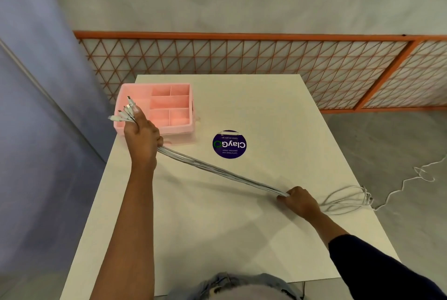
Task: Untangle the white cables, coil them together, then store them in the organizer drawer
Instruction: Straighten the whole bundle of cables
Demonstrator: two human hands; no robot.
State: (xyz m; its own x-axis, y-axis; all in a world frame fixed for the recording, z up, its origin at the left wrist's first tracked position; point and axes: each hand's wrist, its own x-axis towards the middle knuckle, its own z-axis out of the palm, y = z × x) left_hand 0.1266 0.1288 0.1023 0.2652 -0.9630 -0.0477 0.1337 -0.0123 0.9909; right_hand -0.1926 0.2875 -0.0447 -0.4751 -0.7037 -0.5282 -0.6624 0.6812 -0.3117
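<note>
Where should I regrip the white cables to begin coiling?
Grip the white cables at their slack loops by the table's right edge, from above. Between left hand and right hand they run taut and bundled; only those loops lie loose.

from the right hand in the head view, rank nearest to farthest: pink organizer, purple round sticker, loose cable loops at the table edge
From the right hand:
1. Loose loops of the white cables, just to its right, at the right edge of the table.
2. Purple sticker, mid-table, beyond it and to the left.
3. Pink organizer, far left corner, by the left hand.
</note>
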